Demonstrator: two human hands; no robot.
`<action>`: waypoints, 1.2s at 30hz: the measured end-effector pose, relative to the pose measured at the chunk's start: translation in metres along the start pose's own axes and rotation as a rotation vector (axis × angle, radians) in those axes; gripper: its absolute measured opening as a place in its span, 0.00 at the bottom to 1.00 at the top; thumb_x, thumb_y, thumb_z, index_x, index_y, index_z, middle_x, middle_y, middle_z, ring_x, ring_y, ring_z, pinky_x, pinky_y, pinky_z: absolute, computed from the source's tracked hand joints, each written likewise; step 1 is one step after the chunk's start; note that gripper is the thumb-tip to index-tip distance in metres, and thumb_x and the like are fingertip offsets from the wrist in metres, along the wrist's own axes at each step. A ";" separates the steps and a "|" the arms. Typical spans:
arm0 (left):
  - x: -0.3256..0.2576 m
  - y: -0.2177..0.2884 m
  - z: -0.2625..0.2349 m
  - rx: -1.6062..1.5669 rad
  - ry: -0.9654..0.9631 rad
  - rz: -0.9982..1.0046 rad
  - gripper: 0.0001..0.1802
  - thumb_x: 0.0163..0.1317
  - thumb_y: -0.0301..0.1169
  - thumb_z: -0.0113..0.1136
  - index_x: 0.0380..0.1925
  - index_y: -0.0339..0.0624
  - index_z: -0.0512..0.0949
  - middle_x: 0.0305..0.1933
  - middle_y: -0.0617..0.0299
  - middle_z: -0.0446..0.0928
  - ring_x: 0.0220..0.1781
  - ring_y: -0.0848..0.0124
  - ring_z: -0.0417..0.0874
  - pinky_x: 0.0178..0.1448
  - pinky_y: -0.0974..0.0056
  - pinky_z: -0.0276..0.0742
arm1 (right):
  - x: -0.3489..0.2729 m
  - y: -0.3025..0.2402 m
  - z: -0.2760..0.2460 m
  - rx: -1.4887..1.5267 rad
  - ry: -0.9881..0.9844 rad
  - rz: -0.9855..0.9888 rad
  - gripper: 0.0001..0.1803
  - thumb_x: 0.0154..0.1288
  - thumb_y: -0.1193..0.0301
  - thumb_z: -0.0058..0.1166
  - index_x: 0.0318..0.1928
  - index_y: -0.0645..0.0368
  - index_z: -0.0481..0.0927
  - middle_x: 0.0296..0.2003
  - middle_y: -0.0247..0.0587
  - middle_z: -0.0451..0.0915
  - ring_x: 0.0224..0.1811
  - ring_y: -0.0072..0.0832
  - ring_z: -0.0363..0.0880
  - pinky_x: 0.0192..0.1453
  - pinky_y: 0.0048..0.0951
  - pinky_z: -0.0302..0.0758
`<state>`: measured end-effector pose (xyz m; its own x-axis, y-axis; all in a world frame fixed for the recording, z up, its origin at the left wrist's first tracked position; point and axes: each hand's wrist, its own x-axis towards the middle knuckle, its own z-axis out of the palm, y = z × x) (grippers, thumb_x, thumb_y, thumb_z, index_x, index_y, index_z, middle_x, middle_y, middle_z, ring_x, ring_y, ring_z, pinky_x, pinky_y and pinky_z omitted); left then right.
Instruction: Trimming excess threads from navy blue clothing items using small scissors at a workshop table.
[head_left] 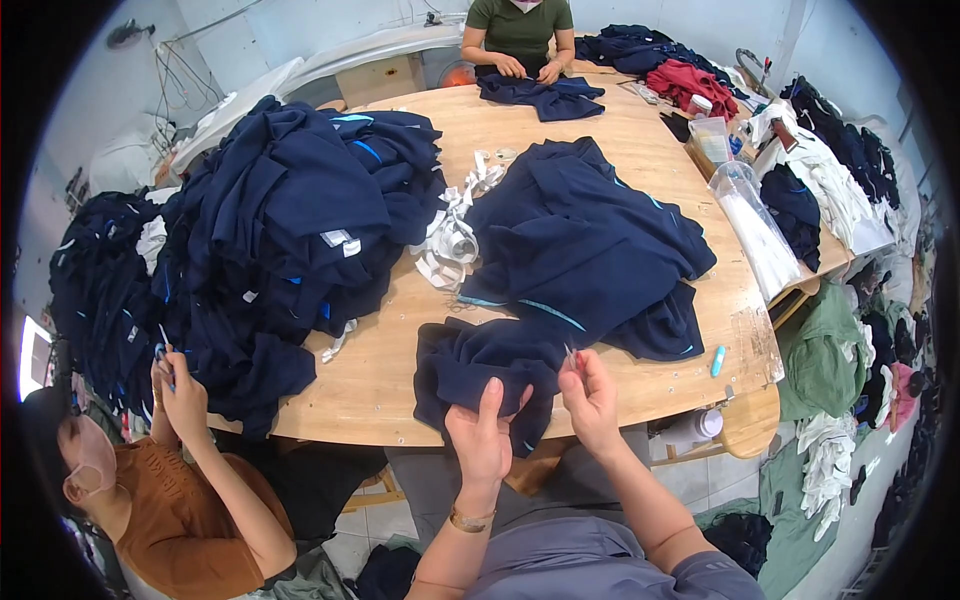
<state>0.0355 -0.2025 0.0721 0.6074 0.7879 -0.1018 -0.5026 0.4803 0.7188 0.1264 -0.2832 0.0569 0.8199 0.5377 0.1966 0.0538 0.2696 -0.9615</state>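
Observation:
A dark navy garment hangs bunched over the near table edge. My left hand grips its lower part, thumb up in front and the other fingers partly hidden by the cloth. Close on the right, my right hand pinches a small pointed metal tool, its tip beside the garment; the exact kind is too small to make out. Just beyond lies a pile of navy garments with light-blue trim, touching the one I hold.
A tall heap of navy garments covers the table's left side. White tape strips lie between the piles. A turquoise tube-shaped object rests at right. One co-worker sits at left; another handles navy cloth across the table.

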 end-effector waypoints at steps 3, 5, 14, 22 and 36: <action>-0.001 -0.001 -0.001 0.006 0.031 0.027 0.09 0.64 0.25 0.54 0.42 0.32 0.71 0.41 0.57 0.76 0.41 0.70 0.80 0.48 0.62 0.81 | -0.002 -0.005 0.011 -0.046 -0.081 0.062 0.04 0.62 0.76 0.55 0.31 0.62 0.75 0.20 0.19 0.69 0.19 0.04 0.55 0.20 0.12 0.52; 0.000 -0.011 -0.007 0.158 0.047 0.133 0.08 0.63 0.24 0.55 0.40 0.31 0.73 0.40 0.59 0.77 0.41 0.73 0.79 0.47 0.68 0.78 | -0.004 -0.008 0.017 -0.145 -0.027 0.025 0.03 0.59 0.77 0.56 0.34 0.64 0.77 0.20 0.28 0.75 0.17 0.10 0.65 0.20 0.15 0.60; -0.010 -0.017 -0.005 0.602 0.034 0.326 0.08 0.59 0.20 0.59 0.39 0.30 0.75 0.40 0.61 0.78 0.41 0.78 0.76 0.44 0.74 0.72 | -0.003 -0.020 0.021 -0.598 -0.050 -0.172 0.07 0.51 0.78 0.56 0.33 0.64 0.76 0.22 0.48 0.77 0.21 0.37 0.79 0.26 0.27 0.74; 0.003 -0.011 -0.010 0.145 0.017 0.109 0.08 0.63 0.25 0.56 0.40 0.32 0.74 0.41 0.60 0.76 0.41 0.75 0.77 0.47 0.70 0.76 | 0.005 -0.012 0.014 -0.187 -0.123 0.100 0.04 0.62 0.76 0.53 0.32 0.64 0.75 0.19 0.28 0.74 0.14 0.11 0.67 0.17 0.15 0.63; 0.002 -0.009 -0.012 0.000 0.018 0.006 0.08 0.64 0.26 0.54 0.42 0.36 0.72 0.42 0.61 0.75 0.42 0.73 0.78 0.45 0.66 0.80 | 0.001 -0.007 0.020 -0.242 -0.095 0.031 0.05 0.60 0.76 0.56 0.32 0.63 0.74 0.19 0.23 0.70 0.18 0.04 0.57 0.20 0.11 0.52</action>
<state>0.0343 -0.2006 0.0570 0.5931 0.7976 -0.1093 -0.5065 0.4752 0.7195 0.1154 -0.2683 0.0673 0.7666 0.6186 0.1721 0.1731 0.0590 -0.9831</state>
